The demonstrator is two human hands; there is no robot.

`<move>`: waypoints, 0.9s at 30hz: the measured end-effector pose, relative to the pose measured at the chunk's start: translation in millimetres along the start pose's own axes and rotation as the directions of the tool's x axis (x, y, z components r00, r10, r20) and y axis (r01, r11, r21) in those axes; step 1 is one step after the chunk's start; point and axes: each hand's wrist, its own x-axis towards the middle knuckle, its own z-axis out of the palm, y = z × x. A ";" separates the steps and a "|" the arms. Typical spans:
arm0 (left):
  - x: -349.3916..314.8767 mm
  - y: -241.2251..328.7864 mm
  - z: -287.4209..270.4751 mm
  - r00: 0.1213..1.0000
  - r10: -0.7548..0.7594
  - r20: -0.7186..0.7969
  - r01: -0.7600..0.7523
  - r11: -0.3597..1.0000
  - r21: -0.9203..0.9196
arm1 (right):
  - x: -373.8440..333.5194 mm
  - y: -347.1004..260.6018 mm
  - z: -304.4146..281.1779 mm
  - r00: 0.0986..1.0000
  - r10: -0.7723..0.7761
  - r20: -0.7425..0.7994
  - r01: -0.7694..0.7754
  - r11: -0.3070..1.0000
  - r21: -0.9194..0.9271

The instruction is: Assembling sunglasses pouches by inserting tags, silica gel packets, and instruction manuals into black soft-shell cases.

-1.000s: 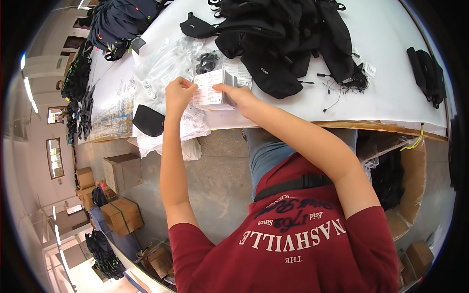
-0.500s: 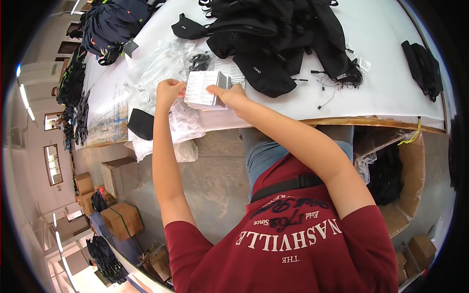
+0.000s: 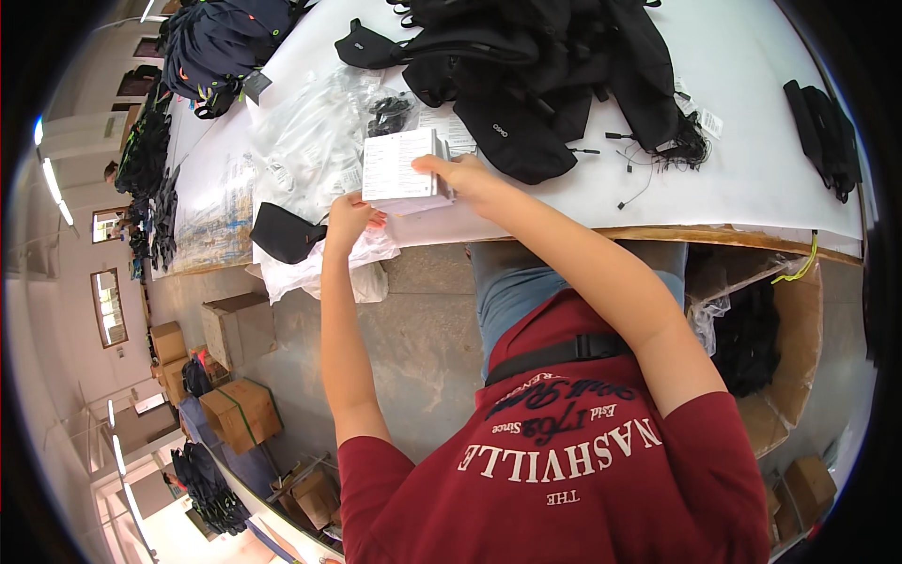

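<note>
A thick stack of white printed cards (image 3: 399,169) is held over the near edge of the table. My right hand (image 3: 467,180) grips its right side, the thumb lying across the top card. My left hand (image 3: 353,218) is at the stack's lower left corner, thumb against the side and fingers curled by the underside. Some of the left fingertips are hidden. A small black fabric pouch (image 3: 285,233) lies left of that hand, over the table edge. Behind the stack are a clear bag with black cords (image 3: 390,115) and printed sheets (image 3: 449,127).
Black fabric bags (image 3: 526,66) are heaped at the far middle, with loose black cords and tags (image 3: 689,141) to their right. Crumpled clear plastic bags (image 3: 305,132) cover the left part of the white table (image 3: 752,183). An open carton (image 3: 794,348) stands below at right.
My left hand has moved down and right, from beside the stack's upper left to its lower left corner. My right hand keeps its hold. The head view has shifted slightly.
</note>
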 end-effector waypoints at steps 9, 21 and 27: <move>0.1 -11.1 21.8 0.987 0.098 -0.126 -0.106 0.993 -0.057 | -11.7 15.8 -48.5 0.864 -0.251 0.437 0.104 0.937 0.333; -130.5 -89.8 68.3 0.983 -0.150 -0.102 0.109 0.937 -0.331 | -8.0 14.5 -27.0 0.982 -0.146 0.123 0.121 0.974 0.190; -181.3 -227.3 138.8 0.872 -0.489 -0.026 0.464 0.841 -0.277 | -12.7 -2.0 8.5 0.991 -0.117 -0.069 0.106 0.983 -0.148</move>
